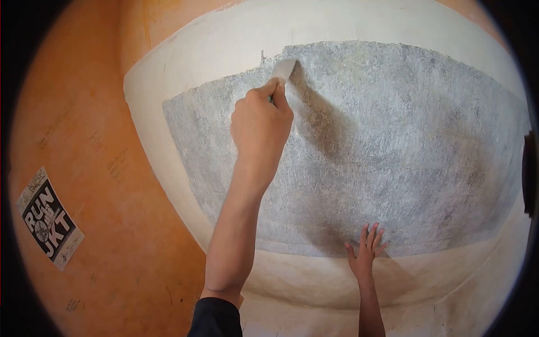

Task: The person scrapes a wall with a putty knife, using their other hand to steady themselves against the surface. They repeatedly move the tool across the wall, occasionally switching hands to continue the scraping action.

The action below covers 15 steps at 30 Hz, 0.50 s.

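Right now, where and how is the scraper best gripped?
I'd grip the scraper by its mostly hidden handle, from below, where the left hand closes on it: the thin, flat blade points up, away from that side.

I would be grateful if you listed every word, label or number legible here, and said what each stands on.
"RUN" – poster, upper line.
"JKT" – same poster, bottom line.
The small word between them, the round emblem's lettering and the handwriting on the poster's margins: too small to read.
Scribbles on the orange wall: too faint to read.
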Each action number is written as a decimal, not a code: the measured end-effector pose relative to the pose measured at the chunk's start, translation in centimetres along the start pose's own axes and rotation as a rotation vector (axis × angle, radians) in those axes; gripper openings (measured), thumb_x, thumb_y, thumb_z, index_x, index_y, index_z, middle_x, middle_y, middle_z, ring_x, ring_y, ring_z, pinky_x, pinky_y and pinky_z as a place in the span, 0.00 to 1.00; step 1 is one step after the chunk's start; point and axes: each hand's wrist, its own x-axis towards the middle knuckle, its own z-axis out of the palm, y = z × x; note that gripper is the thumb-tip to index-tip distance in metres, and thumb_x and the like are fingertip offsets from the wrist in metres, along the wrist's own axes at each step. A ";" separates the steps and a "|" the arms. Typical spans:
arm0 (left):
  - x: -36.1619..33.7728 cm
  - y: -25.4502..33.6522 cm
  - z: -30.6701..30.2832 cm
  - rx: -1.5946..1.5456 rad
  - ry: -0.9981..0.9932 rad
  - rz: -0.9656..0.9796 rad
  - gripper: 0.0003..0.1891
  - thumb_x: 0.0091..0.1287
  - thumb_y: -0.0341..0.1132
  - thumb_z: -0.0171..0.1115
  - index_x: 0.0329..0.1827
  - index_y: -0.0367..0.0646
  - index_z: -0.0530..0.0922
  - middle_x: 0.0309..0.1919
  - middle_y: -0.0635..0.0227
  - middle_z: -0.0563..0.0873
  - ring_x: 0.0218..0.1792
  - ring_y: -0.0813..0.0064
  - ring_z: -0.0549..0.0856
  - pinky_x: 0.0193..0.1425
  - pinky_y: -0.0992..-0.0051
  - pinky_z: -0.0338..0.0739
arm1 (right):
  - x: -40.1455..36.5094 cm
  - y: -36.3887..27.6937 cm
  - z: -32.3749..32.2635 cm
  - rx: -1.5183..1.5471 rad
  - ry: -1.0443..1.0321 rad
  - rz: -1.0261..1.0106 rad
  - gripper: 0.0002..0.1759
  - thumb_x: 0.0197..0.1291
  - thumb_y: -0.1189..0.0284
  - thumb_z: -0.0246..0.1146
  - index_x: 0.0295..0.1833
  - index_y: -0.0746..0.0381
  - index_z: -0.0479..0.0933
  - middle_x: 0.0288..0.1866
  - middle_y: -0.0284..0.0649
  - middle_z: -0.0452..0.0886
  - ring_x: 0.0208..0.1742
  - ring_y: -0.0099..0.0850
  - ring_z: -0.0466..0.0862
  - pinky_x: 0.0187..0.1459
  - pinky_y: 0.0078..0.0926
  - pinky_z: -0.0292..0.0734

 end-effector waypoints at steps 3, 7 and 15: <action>0.4 -0.1 0.6 -0.040 0.023 0.033 0.15 0.73 0.42 0.60 0.54 0.47 0.88 0.37 0.45 0.89 0.39 0.48 0.90 0.47 0.60 0.83 | 0.0 0.1 0.2 -0.005 -0.005 0.005 0.45 0.71 0.44 0.55 0.82 0.61 0.54 0.87 0.53 0.37 0.85 0.59 0.32 0.72 0.77 0.21; 0.2 0.2 -0.2 -0.034 -0.014 0.024 0.15 0.73 0.42 0.60 0.54 0.48 0.88 0.36 0.45 0.89 0.38 0.50 0.90 0.45 0.61 0.83 | -0.1 0.0 -0.5 -0.009 -0.039 0.006 0.45 0.71 0.45 0.56 0.82 0.61 0.55 0.87 0.53 0.37 0.86 0.58 0.32 0.72 0.77 0.21; 1.2 -0.6 0.1 -0.025 -0.030 -0.022 0.15 0.72 0.43 0.61 0.54 0.47 0.88 0.33 0.45 0.89 0.36 0.50 0.90 0.44 0.62 0.83 | -0.2 -0.2 -0.3 -0.007 -0.030 0.043 0.45 0.71 0.45 0.57 0.83 0.60 0.54 0.88 0.52 0.36 0.86 0.57 0.32 0.72 0.77 0.21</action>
